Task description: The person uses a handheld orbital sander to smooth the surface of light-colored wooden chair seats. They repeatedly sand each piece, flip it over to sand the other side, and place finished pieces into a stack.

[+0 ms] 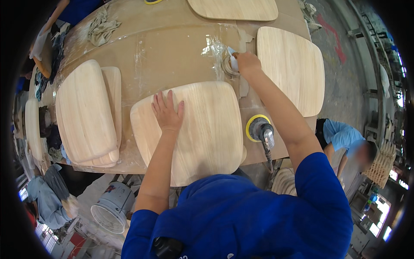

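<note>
My left hand (168, 114) lies flat with its fingers spread on a pale wooden panel (202, 129) with rounded corners, at the near edge of the table. My right hand (249, 64) reaches out to the far right, its fingers closed on a flat, pale blue-white piece (233, 61) whose kind I cannot make out. That piece is at a small round tan container (226, 67), partly hidden by the hand. Right of the panel, a round sander (260, 128) with a yellow-edged pad rests on the table, its hose running toward me.
Another wooden panel (291, 69) lies at the right, one (235, 7) at the far edge, and stacked panels (84, 112) at the left. A crumpled cloth (103, 28) is at the far left. A white bucket (111, 207) stands below the table. Another person (343, 138) bends at the right.
</note>
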`<state>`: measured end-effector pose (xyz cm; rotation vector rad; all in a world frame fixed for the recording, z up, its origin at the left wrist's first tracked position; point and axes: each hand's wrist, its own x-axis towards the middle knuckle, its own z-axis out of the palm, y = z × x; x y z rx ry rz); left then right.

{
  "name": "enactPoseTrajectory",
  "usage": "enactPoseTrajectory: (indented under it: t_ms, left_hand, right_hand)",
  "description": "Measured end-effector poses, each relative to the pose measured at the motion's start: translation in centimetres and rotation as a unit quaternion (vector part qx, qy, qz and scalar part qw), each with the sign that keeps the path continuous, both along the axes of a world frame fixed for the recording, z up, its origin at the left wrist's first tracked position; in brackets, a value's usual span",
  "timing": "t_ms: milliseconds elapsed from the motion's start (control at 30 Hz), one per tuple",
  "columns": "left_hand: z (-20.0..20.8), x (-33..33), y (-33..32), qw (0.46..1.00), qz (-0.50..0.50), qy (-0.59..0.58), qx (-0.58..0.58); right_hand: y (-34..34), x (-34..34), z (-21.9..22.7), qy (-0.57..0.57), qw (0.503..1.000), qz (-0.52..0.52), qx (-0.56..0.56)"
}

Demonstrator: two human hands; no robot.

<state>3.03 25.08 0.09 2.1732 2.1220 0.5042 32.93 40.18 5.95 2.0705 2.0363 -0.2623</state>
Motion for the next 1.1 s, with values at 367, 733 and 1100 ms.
enactPoseTrajectory:
  t_ms: [367,733,1100]
  left_hand:
    - [0.3,0.1,0.0,1.000,0.003,-0.005,0.006]
    - [0.2,0.1,0.1,1.000,0.007,-0.014,0.009]
    - [0.1,0.0,0.2,1.000,0.004,-0.001,0.013]
  right_hand:
    - [-0.6,0.5,0.8,-0.002,1.000,-0.006,0.021]
    - [-9.7,-3.5,-2.8,0.450,0.879,0.071,0.142]
    - [-11.9,-4.0,-5.1,0.297,0.899,0.186,0.261]
